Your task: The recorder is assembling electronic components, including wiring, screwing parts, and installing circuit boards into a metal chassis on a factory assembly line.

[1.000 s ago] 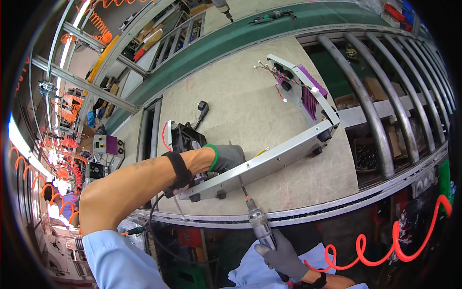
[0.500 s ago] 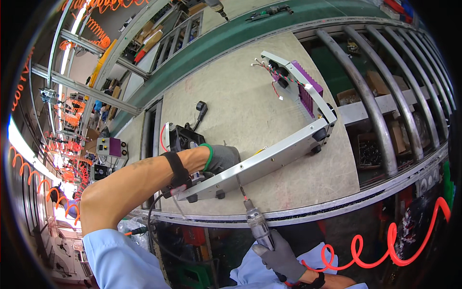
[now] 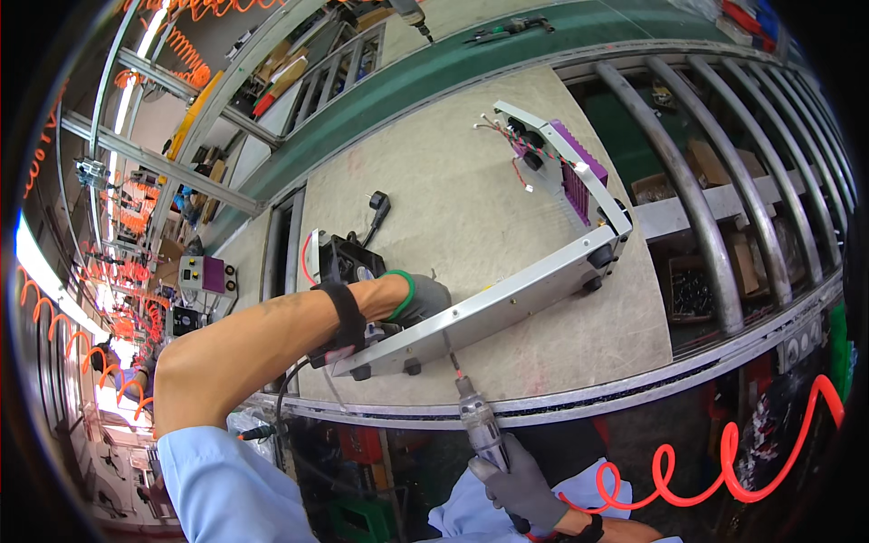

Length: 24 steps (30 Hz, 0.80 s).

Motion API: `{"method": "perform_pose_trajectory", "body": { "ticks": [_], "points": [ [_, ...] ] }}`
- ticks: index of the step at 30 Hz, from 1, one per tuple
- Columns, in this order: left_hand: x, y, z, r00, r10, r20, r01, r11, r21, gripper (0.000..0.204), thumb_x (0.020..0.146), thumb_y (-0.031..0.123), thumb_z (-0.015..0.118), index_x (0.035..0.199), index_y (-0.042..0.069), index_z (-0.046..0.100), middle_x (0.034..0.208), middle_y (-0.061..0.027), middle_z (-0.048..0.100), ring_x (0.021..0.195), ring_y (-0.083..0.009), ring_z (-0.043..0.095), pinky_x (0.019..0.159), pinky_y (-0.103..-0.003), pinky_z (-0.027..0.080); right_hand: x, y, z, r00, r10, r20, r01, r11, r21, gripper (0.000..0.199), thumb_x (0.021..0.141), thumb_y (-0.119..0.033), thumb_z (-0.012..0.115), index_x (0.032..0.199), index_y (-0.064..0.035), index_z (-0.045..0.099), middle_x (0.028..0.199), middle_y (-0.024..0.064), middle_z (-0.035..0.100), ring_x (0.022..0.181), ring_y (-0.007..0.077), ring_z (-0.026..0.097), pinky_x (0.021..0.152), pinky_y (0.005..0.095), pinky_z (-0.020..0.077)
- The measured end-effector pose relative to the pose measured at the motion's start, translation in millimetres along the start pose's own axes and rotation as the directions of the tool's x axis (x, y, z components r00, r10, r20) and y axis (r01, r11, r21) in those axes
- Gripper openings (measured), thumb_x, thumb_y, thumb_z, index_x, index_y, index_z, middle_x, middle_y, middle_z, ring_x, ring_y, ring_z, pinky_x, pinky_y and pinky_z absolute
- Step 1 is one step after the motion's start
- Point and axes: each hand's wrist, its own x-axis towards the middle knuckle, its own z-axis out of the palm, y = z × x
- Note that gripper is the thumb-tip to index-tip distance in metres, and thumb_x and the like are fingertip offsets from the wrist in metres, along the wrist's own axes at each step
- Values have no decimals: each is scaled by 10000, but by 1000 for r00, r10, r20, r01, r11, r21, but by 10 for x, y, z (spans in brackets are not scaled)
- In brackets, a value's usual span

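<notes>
One power screwdriver [image 3: 481, 423] is clasped in the right hand [image 3: 523, 484], its bit pointed at the near side of one metal frame [image 3: 520, 302]; whether anything is gripped by the left hand [image 3: 428, 299] behind it cannot be told. The frame is set on a pale board [image 3: 421, 195], with one black plug [image 3: 379, 206] at left; metal rollers [image 3: 674, 181] and one red coiled hose [image 3: 667, 487] are seen at right.

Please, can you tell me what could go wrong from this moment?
1. The screwdriver in the right hand could slip, and its thin bit might scratch the metal panel.
2. The left hand is behind that panel, roughly opposite the bit, so a slip might hurt it.
3. Loose wires beside the purple fins might catch if the panel turns.
</notes>
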Motion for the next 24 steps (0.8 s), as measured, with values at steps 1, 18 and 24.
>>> {"method": "perform_pose_trajectory", "body": {
  "ticks": [1, 18, 24],
  "points": [
    [1, 3, -11, 1000, 0, 7, 0, 1000, 17, 635, 886, 413, 710, 1391, 34, 653, 1294, -175, 723, 1160, -317, 673, 997, -433, 509, -2, -1, 8, 1000, -3, 2, 3, 1000, 4, 490, 946, -332, 778, 1288, -84, 531, 799, 24, 577, 562, 79, 541, 478, 277, 465],
    [-1251, 622, -446, 817, -156, -555, -192, 834, -517, 628, 1014, 583, 577, 1117, -22, 711, 917, -168, 744, 824, -288, 737, 733, -423, 585, -479, 113, -566, 936, -351, 31, 312, 782, -539, 590, 866, -325, 817, 1318, -47, 560, 971, 91, 682, 773, 187, 677, 716, 362, 584],
    [-1577, 934, 638, 459, -56, -887, -209, 963, -169, 414, 883, 362, 790, 1038, 11, 635, 823, -230, 697, 814, -442, 718, 721, -489, 569, -1402, 10, -1249, 943, -326, -65, 124, 525, -842, 644, 794, -325, 822, 1338, -55, 610, 1115, 199, 738, 1017, 357, 744, 899, 445, 583]
  ]
}}
